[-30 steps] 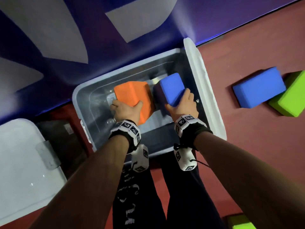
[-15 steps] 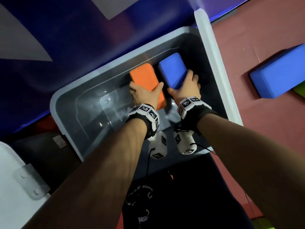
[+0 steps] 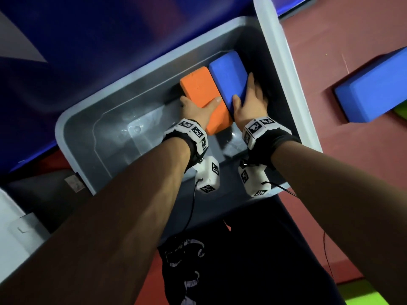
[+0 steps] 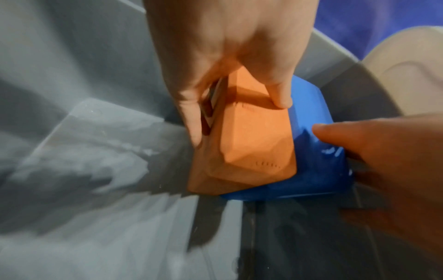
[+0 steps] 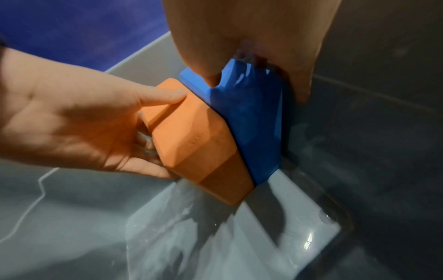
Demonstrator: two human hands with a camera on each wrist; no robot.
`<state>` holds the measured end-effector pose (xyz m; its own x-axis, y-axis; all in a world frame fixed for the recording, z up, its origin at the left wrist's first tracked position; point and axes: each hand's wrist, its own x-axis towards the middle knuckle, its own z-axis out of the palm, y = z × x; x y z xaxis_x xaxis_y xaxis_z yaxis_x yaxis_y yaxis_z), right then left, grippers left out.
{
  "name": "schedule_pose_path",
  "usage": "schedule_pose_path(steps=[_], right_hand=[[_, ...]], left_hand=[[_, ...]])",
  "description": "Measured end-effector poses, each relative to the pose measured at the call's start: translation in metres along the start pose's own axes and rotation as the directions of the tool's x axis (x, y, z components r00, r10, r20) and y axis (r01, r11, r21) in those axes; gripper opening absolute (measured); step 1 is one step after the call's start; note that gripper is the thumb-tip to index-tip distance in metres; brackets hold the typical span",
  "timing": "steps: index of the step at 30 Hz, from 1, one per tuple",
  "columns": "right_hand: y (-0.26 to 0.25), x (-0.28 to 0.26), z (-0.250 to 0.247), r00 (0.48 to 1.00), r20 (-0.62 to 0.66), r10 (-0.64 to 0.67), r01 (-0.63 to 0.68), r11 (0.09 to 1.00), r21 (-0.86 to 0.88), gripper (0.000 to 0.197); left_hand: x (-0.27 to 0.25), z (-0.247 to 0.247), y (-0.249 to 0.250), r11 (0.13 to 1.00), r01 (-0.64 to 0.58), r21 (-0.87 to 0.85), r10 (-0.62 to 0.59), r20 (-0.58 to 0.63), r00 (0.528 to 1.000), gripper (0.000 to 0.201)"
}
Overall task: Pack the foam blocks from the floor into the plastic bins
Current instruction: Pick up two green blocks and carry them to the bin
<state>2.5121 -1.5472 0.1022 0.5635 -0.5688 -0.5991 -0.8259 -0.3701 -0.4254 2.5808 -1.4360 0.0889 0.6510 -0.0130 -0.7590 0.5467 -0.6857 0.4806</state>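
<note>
head view looks down into a grey plastic bin [image 3: 72,119] that fills the middle of the frame, with its white lid [image 3: 284,69] standing along the right rim. inside the bin, in the upper right corner, an orange block [image 3: 202,93] and a blue block [image 3: 229,73] stand side by side on their long edges, faces pressed together, the blue one nearer the right wall.

the left hand [image 3: 196,111] has its grip wrapped around the near end of the orange block, thumb on the top face and fingers down the left side. the right hand [image 3: 251,106] has its grip around the near end of the blue block, thumb on the top and fingers slipped down between the block and the bin wall.

left wrist view shows the left hand [image 4: 227,56] at the top of the frame, pinching the orange block [image 4: 254,144] across its width, with the blue block [image 4: 311,155] right behind it and the right hand [image 4: 383,151] coming in from the right edge. right wrist view shows the right hand [image 5: 251,37] at the top, thumb and fingers astride the blue block [image 5: 249,121], whose lower corner meets the bin floor [image 5: 191,236]; the orange block [image 5: 194,144] leans against it, held from the left by the left hand [image 5: 72,123].

outside the bin, on the red floor [image 3: 352,172] at the right edge of the head view, lies another blue block [image 3: 372,89] with a green block [image 3: 402,111] partly hidden behind it. a second green block [image 3: 374,296] shows at the lower right corner.
</note>
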Motion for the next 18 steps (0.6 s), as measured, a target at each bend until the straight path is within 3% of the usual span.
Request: schedule_pose_path(steps=[5,12,15,18], right_hand=[[0.001,-0.042,0.002,0.999,-0.041,-0.014,0.011,0.997,-0.075,0.071],[0.007,-0.141,-0.003,0.986,0.094,0.138,-0.141,0.990,0.028,0.066],[0.019,-0.191,-0.016,0.968,0.104,0.229,-0.243,0.960,0.140,0.059],[0.042,-0.238,-0.030,0.939,0.123,0.322,-0.343,0.910,0.233,0.053]], left_hand=[[-0.021,-0.019,0.003,0.999,0.034,-0.016,-0.033,0.024,0.999,0.084],[-0.096,-0.054,0.001,0.925,-0.215,0.314,0.166,0.174,0.971,0.073],[-0.143,-0.053,0.006,0.769,-0.407,0.493,0.259,0.342,0.904,0.074],[-0.187,-0.041,0.006,0.568,-0.610,0.553,0.322,0.533,0.782,0.072]])
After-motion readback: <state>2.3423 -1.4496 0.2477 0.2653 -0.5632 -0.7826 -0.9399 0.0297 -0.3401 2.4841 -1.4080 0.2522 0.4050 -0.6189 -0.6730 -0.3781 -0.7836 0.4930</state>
